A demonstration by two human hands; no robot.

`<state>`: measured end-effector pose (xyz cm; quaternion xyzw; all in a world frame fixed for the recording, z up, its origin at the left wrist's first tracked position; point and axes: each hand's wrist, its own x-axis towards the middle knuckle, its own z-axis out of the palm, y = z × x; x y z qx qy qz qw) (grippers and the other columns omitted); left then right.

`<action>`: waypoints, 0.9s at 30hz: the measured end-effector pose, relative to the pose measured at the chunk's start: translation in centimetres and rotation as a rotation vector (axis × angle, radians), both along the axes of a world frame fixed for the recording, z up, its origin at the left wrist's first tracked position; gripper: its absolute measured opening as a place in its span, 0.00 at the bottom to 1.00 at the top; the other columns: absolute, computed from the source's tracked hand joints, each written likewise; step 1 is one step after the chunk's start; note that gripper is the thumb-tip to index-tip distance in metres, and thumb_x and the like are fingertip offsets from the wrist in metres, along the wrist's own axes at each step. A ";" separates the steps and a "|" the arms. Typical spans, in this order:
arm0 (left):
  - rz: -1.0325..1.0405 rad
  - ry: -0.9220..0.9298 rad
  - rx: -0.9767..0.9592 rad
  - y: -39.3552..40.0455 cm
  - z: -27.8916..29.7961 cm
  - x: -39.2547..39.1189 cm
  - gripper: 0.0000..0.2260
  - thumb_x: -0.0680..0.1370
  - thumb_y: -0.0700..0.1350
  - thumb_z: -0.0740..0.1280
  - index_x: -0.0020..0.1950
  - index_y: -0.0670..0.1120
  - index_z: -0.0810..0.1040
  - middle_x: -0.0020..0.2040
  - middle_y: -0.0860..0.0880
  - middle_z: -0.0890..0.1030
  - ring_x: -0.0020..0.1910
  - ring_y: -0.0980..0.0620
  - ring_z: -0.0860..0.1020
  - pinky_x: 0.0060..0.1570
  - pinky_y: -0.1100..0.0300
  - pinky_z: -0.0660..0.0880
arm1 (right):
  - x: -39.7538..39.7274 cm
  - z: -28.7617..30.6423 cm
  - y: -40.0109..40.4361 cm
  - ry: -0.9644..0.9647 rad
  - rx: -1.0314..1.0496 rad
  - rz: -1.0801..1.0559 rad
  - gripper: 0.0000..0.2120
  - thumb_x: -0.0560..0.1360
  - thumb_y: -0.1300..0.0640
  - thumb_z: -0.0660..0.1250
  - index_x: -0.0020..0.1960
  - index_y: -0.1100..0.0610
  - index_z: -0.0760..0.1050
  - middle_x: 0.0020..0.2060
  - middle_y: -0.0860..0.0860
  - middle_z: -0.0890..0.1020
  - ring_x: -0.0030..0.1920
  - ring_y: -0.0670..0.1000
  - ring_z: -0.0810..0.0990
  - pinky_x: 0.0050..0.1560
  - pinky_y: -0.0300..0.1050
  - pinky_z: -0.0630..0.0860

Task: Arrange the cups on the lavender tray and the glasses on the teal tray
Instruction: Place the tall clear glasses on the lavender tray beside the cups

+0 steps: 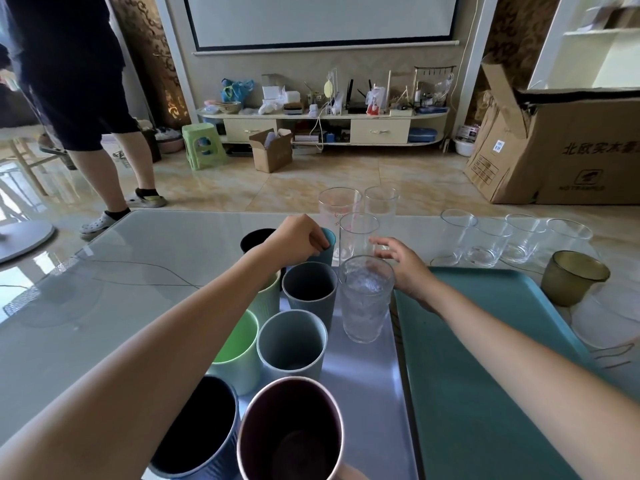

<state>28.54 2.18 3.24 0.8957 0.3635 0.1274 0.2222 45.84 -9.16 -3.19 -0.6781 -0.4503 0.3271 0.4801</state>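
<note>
Left hand [300, 238] pinches rim of teal cup [326, 250] at far end of lavender tray [363, 382]; black cup [255, 240] just beside it

Right hand [403, 266] open, fingers spread, near tall clear glass [357, 237], behind textured glass [366, 297] standing on lavender tray

Grey cups [309, 289], green cups [239, 351], dark blue cup [197, 427], maroon cup [291, 431] crowd lavender tray

Teal tray [485, 375] alongside at right, bare

Row of clear glasses [488, 242] and olive glass [571, 277] on table [104, 271] beyond it

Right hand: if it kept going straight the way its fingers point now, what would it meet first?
Probably the tall clear glass just beyond the fingertips of the open right hand, which points up-left. A small gap appears to remain, though depth is hard to judge.
</note>
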 end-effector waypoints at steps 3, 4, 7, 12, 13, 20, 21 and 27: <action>0.014 -0.033 -0.006 0.3 0.5 0.1 0.09 0.72 0.36 0.70 0.51 0.41 0.84 0.50 0.43 0.84 0.48 0.47 0.81 0.48 0.60 0.76 | 0.6 0.4 -0.1 -0.063 -0.045 0.026 0.30 0.71 0.64 0.72 0.69 0.53 0.65 0.59 0.54 0.74 0.56 0.53 0.76 0.41 0.38 0.75; 0.036 -0.069 0.003 0.6 0.8 0.1 0.09 0.72 0.37 0.70 0.51 0.42 0.84 0.50 0.44 0.84 0.46 0.48 0.81 0.47 0.60 0.77 | 1.1 0.6 -0.1 -0.084 -0.058 0.020 0.30 0.71 0.68 0.70 0.69 0.52 0.65 0.60 0.54 0.74 0.52 0.53 0.76 0.40 0.41 0.75; 0.113 -0.204 0.087 2.1 2.1 0.4 0.09 0.75 0.37 0.67 0.53 0.41 0.82 0.52 0.45 0.83 0.49 0.49 0.80 0.53 0.60 0.75 | 2.6 1.9 0.6 -0.298 -0.060 -0.057 0.30 0.71 0.70 0.65 0.69 0.50 0.63 0.64 0.56 0.70 0.46 0.53 0.74 0.43 0.45 0.72; 0.231 -0.293 0.008 5.4 4.1 3.9 0.13 0.77 0.46 0.65 0.59 0.45 0.78 0.58 0.46 0.79 0.49 0.52 0.74 0.46 0.63 0.68 | 5.1 5.7 4.1 -0.565 0.021 -0.187 0.38 0.69 0.58 0.73 0.72 0.52 0.58 0.69 0.58 0.64 0.68 0.58 0.64 0.63 0.47 0.63; 0.204 -0.261 -0.076 6.2 4.2 4.9 0.16 0.76 0.49 0.66 0.62 0.46 0.75 0.62 0.46 0.77 0.53 0.50 0.75 0.50 0.61 0.69 | 5.6 6.2 4.9 -0.570 -0.015 -0.182 0.40 0.68 0.56 0.74 0.73 0.52 0.56 0.70 0.58 0.63 0.69 0.58 0.63 0.66 0.48 0.63; -0.086 0.231 -0.144 8.4 3.6 9.8 0.36 0.71 0.47 0.74 0.74 0.52 0.60 0.75 0.48 0.60 0.72 0.46 0.61 0.69 0.54 0.60 | 6.9 5.3 9.0 -0.432 -0.145 -0.053 0.50 0.66 0.54 0.77 0.76 0.53 0.48 0.71 0.59 0.65 0.68 0.58 0.67 0.62 0.47 0.68; -0.101 0.272 -0.118 8.7 3.5 10.2 0.38 0.70 0.48 0.74 0.74 0.52 0.59 0.76 0.49 0.59 0.73 0.47 0.61 0.70 0.53 0.60 | 7.0 5.0 9.2 -0.421 -0.138 -0.056 0.48 0.66 0.53 0.77 0.76 0.53 0.50 0.70 0.59 0.67 0.67 0.58 0.69 0.60 0.47 0.69; -0.102 0.336 -0.114 9.6 2.7 11.2 0.41 0.66 0.51 0.77 0.73 0.54 0.60 0.75 0.50 0.60 0.69 0.44 0.66 0.59 0.49 0.73 | 7.5 4.1 9.3 -0.358 -0.059 -0.083 0.39 0.66 0.54 0.77 0.70 0.51 0.60 0.60 0.56 0.73 0.54 0.52 0.73 0.47 0.44 0.70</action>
